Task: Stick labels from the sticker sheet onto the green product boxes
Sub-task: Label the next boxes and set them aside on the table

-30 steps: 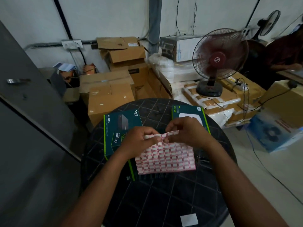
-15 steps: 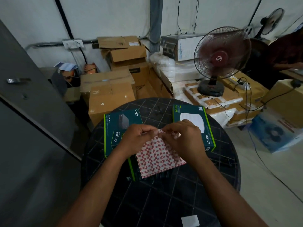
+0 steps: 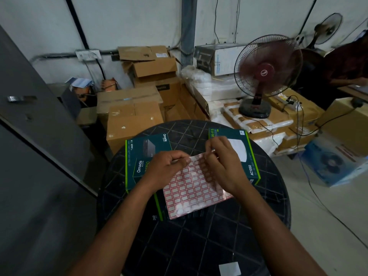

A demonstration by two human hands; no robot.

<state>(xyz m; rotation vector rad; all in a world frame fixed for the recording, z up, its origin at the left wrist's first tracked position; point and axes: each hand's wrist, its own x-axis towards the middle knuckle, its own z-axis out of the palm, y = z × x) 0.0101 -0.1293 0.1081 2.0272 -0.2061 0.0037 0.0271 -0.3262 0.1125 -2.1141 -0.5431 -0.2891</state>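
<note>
Both hands are pinching the far edge of the sheet (image 3: 191, 188): left hand (image 3: 167, 170) clamps it thumb over finger, right hand (image 3: 221, 166) nips the curled-up far corner. It's thin glossy paper, a grid of red-bordered rectangles, long axis running right and away, sagging toward me. Under the knuckles sit two flat green boxes, left box (image 3: 147, 156) and right box (image 3: 245, 154), on a round black lattice table (image 3: 189, 246).

My right hand (image 3: 223, 166) covers the sticker sheet's (image 3: 191, 188) top corner; I can't see any label between its fingertips.
</note>
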